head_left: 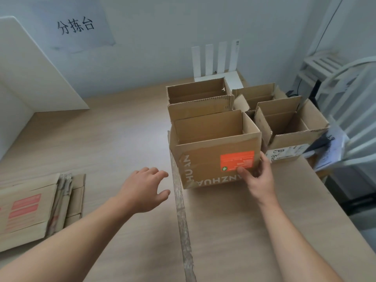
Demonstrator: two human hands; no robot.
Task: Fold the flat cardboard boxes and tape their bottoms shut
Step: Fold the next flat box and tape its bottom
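Light, stiff, easily crushed: take box (203, 165) by a corner, as gripped in right hand (257, 176); steady opposite side with released left hand (144, 190), hovering just beside it.

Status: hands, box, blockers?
Left hand open, touching nothing. Right hand grips orange-label box, upright, top open. Clear strip lies beside its left edge.

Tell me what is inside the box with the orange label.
Inside the orange-labelled box, which the right hand grips at its near corner, only bare cardboard inner walls show, with no contents visible. The near wall hides most of its floor, so anything lying low cannot be seen.
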